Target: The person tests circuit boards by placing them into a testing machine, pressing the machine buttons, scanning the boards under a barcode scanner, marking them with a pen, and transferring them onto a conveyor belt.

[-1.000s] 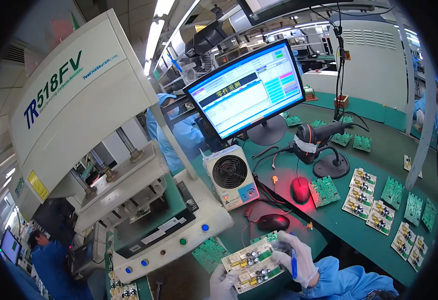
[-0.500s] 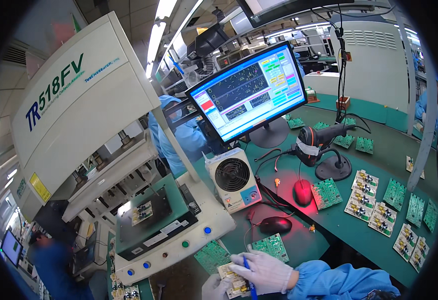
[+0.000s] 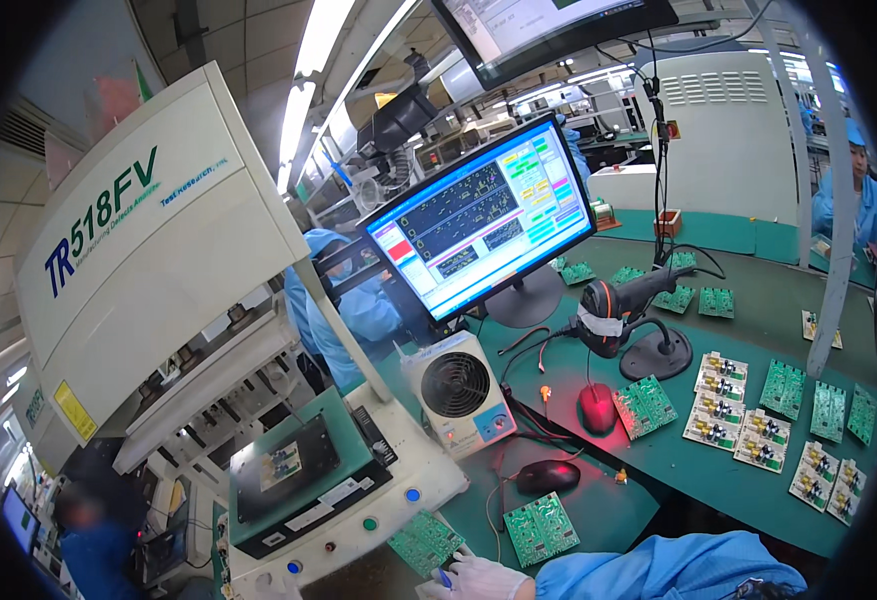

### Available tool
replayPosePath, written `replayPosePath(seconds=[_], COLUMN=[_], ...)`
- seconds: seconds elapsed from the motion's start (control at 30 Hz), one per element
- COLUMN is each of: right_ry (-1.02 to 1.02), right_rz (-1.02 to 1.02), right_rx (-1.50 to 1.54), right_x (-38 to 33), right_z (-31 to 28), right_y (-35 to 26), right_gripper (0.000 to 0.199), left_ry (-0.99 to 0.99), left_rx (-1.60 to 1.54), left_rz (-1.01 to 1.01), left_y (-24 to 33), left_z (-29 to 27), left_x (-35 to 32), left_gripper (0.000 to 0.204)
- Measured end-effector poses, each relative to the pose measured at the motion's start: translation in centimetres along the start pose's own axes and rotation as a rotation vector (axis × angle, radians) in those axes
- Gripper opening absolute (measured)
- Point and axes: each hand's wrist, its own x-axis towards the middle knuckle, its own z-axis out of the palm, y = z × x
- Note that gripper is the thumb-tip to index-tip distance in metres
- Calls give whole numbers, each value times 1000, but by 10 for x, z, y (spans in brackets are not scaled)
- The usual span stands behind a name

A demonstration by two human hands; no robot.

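My right hand (image 3: 488, 578), in a white glove and blue sleeve, is at the lower edge of the view. Its fingers are closed on a blue pen (image 3: 445, 578), of which only a short piece shows. Just beyond the fingertips lies a green circuit board (image 3: 426, 543), beside the machine's front panel. A second green circuit board (image 3: 541, 528) lies to the right of the hand. My left hand is out of the picture, below the lower edge. The board with yellow parts seen earlier under the hands is also out of sight.
At left stands a large test machine (image 3: 138, 250), a board (image 3: 280, 465) on its bed. A fan unit (image 3: 461, 395), black mouse (image 3: 548, 477), red-lit mouse (image 3: 596, 408), scanner on a stand (image 3: 608, 315) and monitor (image 3: 478, 215) stand beyond. Several boards (image 3: 716, 400) lie right. Co-workers are nearby.
My view has tilted upward, so the scene sits lower. My right hand has moved down and left with the pen. My left hand and the board with yellow parts have left the picture.
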Motion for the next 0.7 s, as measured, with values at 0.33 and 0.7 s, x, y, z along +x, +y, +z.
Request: replayPosePath(seconds=[0.33,0.7], right_ry=[-310,-157], right_rz=[-77,-145], right_rx=[186,5], right_x=[27,124], right_z=[-33,9], right_y=[26,94], right_gripper=[41,38], left_ry=[164,194], left_rx=[226,-13], left_rz=[-338,-374], left_y=[-24,9], left_z=[44,37], left_x=[8,13], left_gripper=[67,33])
